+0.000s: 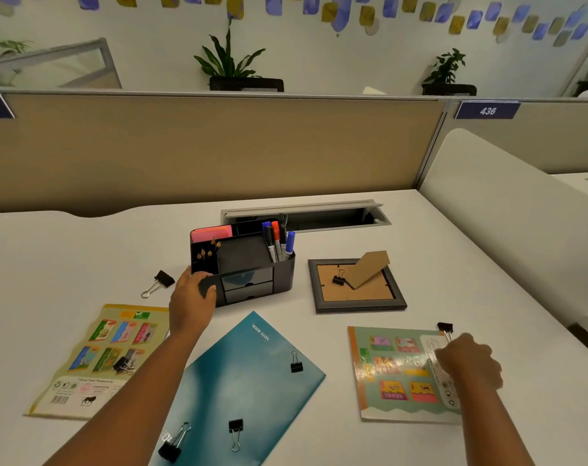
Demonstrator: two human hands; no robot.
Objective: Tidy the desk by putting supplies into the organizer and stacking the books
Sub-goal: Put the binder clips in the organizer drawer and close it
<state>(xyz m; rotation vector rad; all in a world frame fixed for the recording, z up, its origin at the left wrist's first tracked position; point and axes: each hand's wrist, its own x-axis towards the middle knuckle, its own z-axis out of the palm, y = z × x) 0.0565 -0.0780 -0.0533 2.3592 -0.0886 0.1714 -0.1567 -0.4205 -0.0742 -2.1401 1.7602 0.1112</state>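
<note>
I am watching the left hand [191, 297] gripping the black organizer's [252, 264] corner, steadying it. The right hand [467, 363] is curling at a binder clip [445, 329] on the green booklet [400, 371]; I cannot tell if it is gripping. Next, I judge, the clip needs dropping into the organizer.

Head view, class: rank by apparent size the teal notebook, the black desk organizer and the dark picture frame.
1. Teal notebook, clearly largest, though nearest the camera.
2. Black desk organizer and dark picture frame look alike; unranked.
</note>
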